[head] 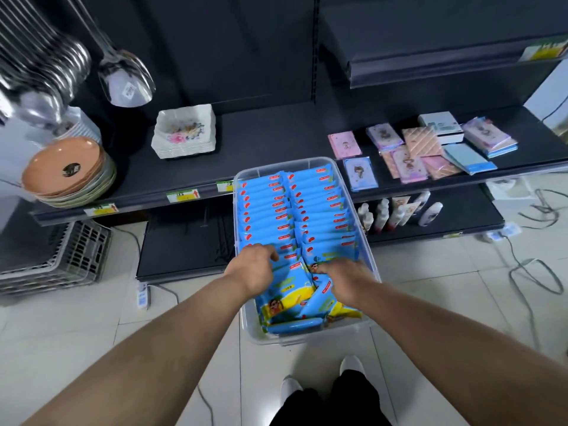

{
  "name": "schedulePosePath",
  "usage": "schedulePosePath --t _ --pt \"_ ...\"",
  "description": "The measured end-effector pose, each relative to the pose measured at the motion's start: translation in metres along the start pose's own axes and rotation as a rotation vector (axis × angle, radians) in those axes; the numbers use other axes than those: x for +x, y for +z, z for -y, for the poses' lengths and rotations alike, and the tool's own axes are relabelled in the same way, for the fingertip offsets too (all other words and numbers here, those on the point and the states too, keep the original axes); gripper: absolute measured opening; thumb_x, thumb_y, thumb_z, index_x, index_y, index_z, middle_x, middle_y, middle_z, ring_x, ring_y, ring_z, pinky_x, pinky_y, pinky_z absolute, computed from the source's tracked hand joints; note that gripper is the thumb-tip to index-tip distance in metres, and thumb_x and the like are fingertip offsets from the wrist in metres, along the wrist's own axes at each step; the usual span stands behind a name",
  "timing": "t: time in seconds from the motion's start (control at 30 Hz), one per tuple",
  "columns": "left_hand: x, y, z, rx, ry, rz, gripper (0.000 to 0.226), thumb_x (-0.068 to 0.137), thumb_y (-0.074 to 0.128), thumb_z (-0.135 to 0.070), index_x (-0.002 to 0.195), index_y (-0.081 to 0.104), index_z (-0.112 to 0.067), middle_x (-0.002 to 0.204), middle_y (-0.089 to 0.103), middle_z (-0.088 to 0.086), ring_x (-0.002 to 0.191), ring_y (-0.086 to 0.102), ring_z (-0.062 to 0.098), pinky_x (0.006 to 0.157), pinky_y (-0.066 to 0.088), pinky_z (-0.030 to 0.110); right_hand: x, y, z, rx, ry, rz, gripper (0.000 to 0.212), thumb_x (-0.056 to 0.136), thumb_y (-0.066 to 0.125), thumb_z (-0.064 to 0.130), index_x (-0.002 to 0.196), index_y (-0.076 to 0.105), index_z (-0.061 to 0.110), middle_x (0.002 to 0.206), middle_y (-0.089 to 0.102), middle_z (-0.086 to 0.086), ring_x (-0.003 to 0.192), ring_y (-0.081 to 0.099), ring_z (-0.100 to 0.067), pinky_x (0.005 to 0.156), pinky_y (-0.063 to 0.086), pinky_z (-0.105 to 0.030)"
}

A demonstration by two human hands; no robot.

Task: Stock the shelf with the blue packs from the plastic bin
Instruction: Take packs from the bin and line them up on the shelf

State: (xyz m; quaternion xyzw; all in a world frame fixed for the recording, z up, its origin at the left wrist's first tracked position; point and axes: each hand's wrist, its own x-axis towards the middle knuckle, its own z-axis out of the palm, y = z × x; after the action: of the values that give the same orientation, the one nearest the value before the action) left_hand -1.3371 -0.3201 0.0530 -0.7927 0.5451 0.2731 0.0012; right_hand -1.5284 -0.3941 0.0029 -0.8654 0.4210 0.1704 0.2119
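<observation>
A clear plastic bin [365, 241] stands on the floor against the dark shelf [270, 139], packed with two rows of upright blue packs [295, 210]. Several more packs [295, 305] lie tilted at the bin's near end. My left hand [255, 269] reaches into the left row with its fingers curled over the pack tops. My right hand [344, 279] dips into the right row, fingers curled down among the packs. I cannot see the fingertips of either hand clearly.
On the shelf sit a stack of floral square plates [184, 133] at left, round plates [67, 176] at the far left, and small pink and blue packets [430, 149] at right. Ladles [126, 78] hang above. Bottles [396, 213] stand on the lower shelf. Crates [61, 256] and cables [531, 272] lie on the floor.
</observation>
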Motion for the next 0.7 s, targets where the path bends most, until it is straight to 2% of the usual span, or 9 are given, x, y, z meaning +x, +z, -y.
schedulePosePath --t 0.1,0.2,0.33,0.53,0.6,0.7 --pt "0.001 0.003 0.007 -0.020 0.012 -0.005 0.032 0.097 0.042 -0.011 0.124 0.057 -0.020 0.130 0.053 0.006 0.110 0.056 0.024 0.090 0.050 0.036 0.000 0.004 0.004 -0.088 0.050 -0.031 0.034 0.092 0.052 0.018 0.124 0.056 0.028 0.128 0.057 -0.004 0.118 0.052 -0.027 0.094 0.042 -0.032" --pt "0.003 0.008 0.008 -0.021 0.033 -0.009 0.032 0.098 0.042 -0.012 0.126 0.056 -0.018 0.130 0.054 0.007 0.117 0.052 0.024 0.094 0.047 0.035 -0.009 -0.005 -0.006 0.012 0.069 -0.044 0.022 0.089 0.058 0.022 0.110 0.060 0.028 0.116 0.063 0.000 0.109 0.058 -0.023 0.085 0.045 -0.031" --pt "0.015 0.014 -0.004 -0.055 0.073 -0.008 0.031 0.096 0.046 -0.010 0.125 0.056 -0.017 0.132 0.057 0.006 0.120 0.052 0.024 0.095 0.046 0.035 -0.025 -0.035 -0.033 0.223 0.106 -0.198 0.022 0.085 0.062 0.025 0.107 0.056 0.028 0.109 0.063 0.005 0.101 0.059 -0.023 0.079 0.048 -0.032" --pt "0.044 0.021 -0.042 -0.094 0.082 -0.073 0.036 0.090 0.052 -0.010 0.124 0.057 -0.021 0.127 0.060 0.008 0.117 0.055 0.030 0.091 0.049 0.040 -0.029 -0.072 -0.062 0.402 0.159 -0.496 0.016 0.089 0.059 0.023 0.104 0.054 0.022 0.101 0.063 0.002 0.093 0.059 -0.023 0.065 0.034 -0.029" --pt "0.053 0.025 -0.058 -0.083 0.045 -0.076 0.037 0.090 0.050 -0.010 0.125 0.057 -0.020 0.128 0.058 0.009 0.118 0.053 0.032 0.089 0.048 0.038 -0.024 -0.078 -0.074 0.454 0.208 -0.536 0.020 0.090 0.058 0.022 0.109 0.054 0.018 0.105 0.063 0.000 0.096 0.059 -0.023 0.065 0.031 -0.027" --pt "0.065 0.035 -0.075 0.058 -0.039 -0.067 0.040 0.087 0.048 -0.008 0.124 0.055 -0.022 0.126 0.057 0.009 0.120 0.047 0.031 0.089 0.048 0.040 -0.012 -0.081 -0.093 0.453 0.232 -0.479 0.022 0.089 0.058 0.024 0.110 0.053 0.018 0.108 0.063 0.000 0.098 0.059 -0.024 0.066 0.034 -0.027"
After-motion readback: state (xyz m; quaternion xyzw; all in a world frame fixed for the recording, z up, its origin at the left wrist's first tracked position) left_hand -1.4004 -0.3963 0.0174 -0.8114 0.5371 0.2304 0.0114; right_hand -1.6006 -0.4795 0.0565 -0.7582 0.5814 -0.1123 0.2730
